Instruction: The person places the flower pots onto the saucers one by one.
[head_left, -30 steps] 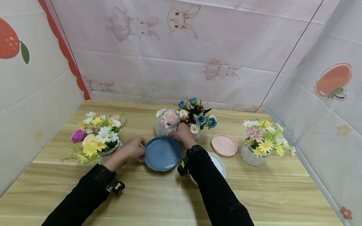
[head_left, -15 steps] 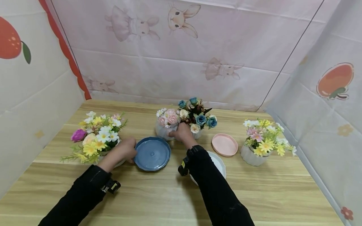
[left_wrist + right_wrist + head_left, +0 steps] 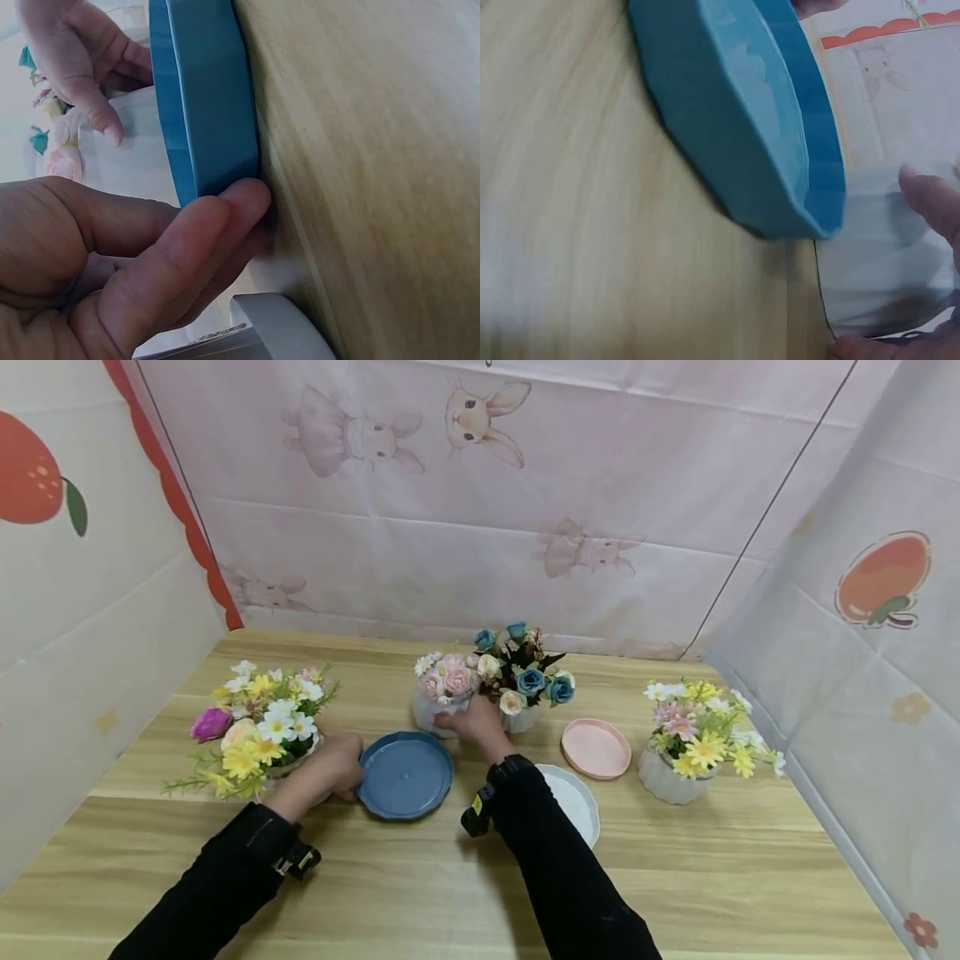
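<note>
The blue scalloped plant saucer (image 3: 405,777) lies on the table left of centre. My left hand (image 3: 336,766) pinches its left rim; the left wrist view shows the fingertips (image 3: 247,199) against the outer wall. Behind the saucer stands a white flower pot (image 3: 427,714) with pink and white artificial flowers (image 3: 453,677). My right hand (image 3: 480,727) grips this pot from its right side, its thumb (image 3: 930,199) across the pot in the right wrist view. The fingers on the pot's far side are mostly hidden in the head view.
A pot of blue and cream roses (image 3: 528,681) stands beside the right hand. A pink saucer (image 3: 596,748) and a white saucer (image 3: 573,802), partly under the right sleeve, lie to the right. Potted yellow-and-white flowers stand at left (image 3: 262,735) and right (image 3: 701,735).
My left hand has drawn the blue saucer left, away from the middle, and it now rests there. The right hand has shifted slightly left onto the pot of pink flowers.
</note>
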### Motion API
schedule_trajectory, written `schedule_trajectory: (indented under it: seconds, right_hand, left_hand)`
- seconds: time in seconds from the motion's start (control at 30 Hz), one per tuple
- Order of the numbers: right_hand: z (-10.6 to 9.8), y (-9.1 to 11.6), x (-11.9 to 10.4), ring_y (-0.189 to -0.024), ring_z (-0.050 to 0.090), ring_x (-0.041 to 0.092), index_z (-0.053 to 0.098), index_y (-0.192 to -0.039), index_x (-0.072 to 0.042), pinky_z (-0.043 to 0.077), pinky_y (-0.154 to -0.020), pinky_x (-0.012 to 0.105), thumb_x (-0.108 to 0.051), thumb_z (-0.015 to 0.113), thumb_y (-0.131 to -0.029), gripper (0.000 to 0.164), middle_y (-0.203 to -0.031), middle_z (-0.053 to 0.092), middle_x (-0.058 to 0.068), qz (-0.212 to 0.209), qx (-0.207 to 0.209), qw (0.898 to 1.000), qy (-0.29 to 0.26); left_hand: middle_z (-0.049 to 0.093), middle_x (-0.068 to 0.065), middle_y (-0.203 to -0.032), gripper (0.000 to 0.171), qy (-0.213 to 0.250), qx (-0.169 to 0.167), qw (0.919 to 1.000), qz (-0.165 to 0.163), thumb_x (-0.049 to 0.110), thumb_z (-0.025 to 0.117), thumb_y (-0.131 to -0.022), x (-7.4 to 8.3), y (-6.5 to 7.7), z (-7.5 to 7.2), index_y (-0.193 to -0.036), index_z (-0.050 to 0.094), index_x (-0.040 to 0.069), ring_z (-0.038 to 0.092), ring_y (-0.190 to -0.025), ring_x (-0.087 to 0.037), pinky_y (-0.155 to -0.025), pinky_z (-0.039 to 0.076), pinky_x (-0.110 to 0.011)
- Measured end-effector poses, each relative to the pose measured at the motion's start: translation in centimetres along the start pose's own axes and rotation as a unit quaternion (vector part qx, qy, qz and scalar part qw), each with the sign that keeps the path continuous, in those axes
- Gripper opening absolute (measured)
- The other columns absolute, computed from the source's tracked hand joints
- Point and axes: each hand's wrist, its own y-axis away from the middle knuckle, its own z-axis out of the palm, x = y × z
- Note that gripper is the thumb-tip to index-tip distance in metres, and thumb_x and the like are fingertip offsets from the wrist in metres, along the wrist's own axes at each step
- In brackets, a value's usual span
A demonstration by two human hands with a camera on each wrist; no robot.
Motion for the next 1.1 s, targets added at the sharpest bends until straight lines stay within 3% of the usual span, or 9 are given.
schedule_trajectory:
  seconds: [0.2,0.43,0.8,1.1]
  right_hand:
    - [0.5,-0.1,0.3,-0.109,0.052,0.031,0.044,-0.130,0.005,0.045,-0.090,0.038,-0.036,0.081,-0.071,0.080,-0.122,0.053,0.021,-0.007,0.024,0.999,-0.038]
    - [0.8,-0.2,0.4,-0.105,0.055,0.030,0.049,-0.125,0.005,0.046,-0.088,0.036,-0.032,0.083,-0.068,0.076,-0.118,0.056,0.019,-0.009,0.046,0.998,-0.051]
    - [1.3,-0.5,0.3,-0.106,0.054,0.030,0.045,-0.129,0.004,0.046,-0.088,0.037,-0.038,0.079,-0.069,0.082,-0.119,0.055,0.019,0.005,0.069,0.998,-0.010]
    - [1.1,-0.1,0.6,-0.116,0.048,0.030,0.037,-0.136,0.002,0.042,-0.094,0.037,-0.037,0.079,-0.070,0.088,-0.129,0.048,0.019,-0.013,0.068,0.997,-0.032]
  left_hand:
    - [0.056,-0.012,-0.070,0.010,0.011,0.002,0.9999,0.006,-0.009,0.052,-0.082,0.0,0.0,0.0,-0.081,0.060,-0.003,0.060,-0.049,-0.016,-0.047,0.050,-0.024]
    - [0.055,-0.013,-0.074,0.010,0.033,0.004,0.9994,0.009,-0.011,0.052,-0.081,0.0,0.0,0.2,-0.083,0.059,-0.004,0.060,-0.051,-0.017,-0.047,0.051,-0.025]
    - [0.053,-0.013,-0.073,0.011,0.064,0.008,0.9977,0.019,-0.010,0.048,-0.084,-0.1,0.1,0.2,-0.081,0.056,-0.004,0.059,-0.052,-0.020,-0.048,0.052,-0.028]
    - [0.053,-0.013,-0.073,0.011,0.054,0.006,0.9983,0.018,-0.011,0.049,-0.082,-0.3,-0.2,0.4,-0.081,0.057,-0.003,0.058,-0.052,-0.020,-0.047,0.051,-0.028]
